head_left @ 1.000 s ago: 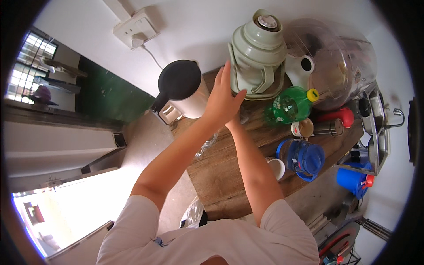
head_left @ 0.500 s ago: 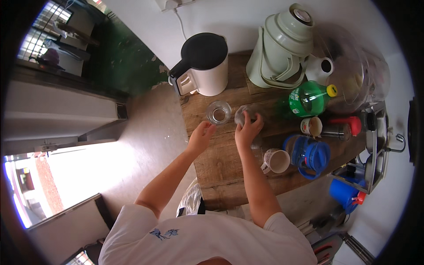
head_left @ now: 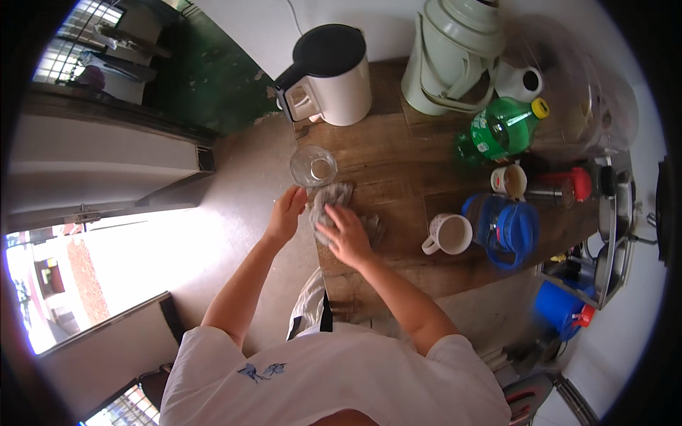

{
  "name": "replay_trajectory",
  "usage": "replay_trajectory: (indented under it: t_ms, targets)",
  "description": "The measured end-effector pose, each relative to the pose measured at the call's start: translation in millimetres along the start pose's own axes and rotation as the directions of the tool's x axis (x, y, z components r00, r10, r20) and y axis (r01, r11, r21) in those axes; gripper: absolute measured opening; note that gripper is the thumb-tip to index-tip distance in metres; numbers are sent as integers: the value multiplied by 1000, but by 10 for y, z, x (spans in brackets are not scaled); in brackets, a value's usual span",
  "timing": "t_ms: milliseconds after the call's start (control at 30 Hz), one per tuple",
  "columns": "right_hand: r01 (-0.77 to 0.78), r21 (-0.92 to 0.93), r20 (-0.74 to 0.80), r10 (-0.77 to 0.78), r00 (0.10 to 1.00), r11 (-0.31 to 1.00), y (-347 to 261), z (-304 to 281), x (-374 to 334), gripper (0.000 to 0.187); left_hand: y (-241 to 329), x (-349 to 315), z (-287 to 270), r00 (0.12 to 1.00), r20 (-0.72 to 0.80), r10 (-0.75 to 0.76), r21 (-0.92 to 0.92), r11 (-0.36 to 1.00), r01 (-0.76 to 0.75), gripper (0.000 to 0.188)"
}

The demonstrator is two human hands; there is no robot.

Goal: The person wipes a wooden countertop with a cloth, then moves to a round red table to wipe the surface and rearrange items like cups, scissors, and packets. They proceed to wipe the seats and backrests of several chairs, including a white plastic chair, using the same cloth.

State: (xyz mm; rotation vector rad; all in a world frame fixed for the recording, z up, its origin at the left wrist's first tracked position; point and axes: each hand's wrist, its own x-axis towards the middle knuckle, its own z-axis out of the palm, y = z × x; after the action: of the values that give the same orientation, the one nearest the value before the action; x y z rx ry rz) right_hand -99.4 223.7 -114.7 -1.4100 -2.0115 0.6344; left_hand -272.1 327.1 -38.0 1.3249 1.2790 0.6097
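- Head view: a person's two hands work apart, near each other, at a wooden table, on the near side of a white kettle.
- Left hand, fingers drawn together, seems to pinch the near side of a clear glass, itself just nearer the person than the kettle; the glass sits at the table's left edge, perhaps to leave room beside it.
- Right hand lies palm down, fingers loosely spread, on a crumpled gray cloth, nearer the person than kettle and glass; the touch appears to press rather than grip.
- Right of the kettle stands a pale green thermos flask; a green bottle leans farther right and nearer; a patterned mug sits right and nearer still, probably grouped aside for working space.
- Printing shows on the bottle's label; small marks dot the mug; no lettering can be made out on the kettle.
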Motion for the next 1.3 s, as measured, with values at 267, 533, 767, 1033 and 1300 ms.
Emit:
replay_trajectory:
  t_ms: [267, 533, 767, 1033, 1300]
  targets:
    - [-232, -137, -200, 203, 959, 963, -38, -408, -1517, 60, -85, 121, 478, 995, 99, 16, -119, 993, -4, 37]
    - [-228, -8, -233, 220, 947, 974, -654, 209, -1654, 40, -123, 327, 709, 967, 254, -9, -87, 996, 32, 34]
    - [-570, 14, -380, 532, 757, 822, -960, 625, -2178, 40, -956, 927, 672, 951, 291, -105, -261, 948, 184, 25]
    - [-939, 344, -429, 894, -128, 31, -1456, 318, -3056, 34, -31, 660, 570, 975, 30, -221, 140, 967, 215, 32]
    - [319, 852, -201, 821, -535, 416, -2189, -81, -5283, 42, -690, -1566, 1741, 792, 569, -221, -11, 961, 276, 37]
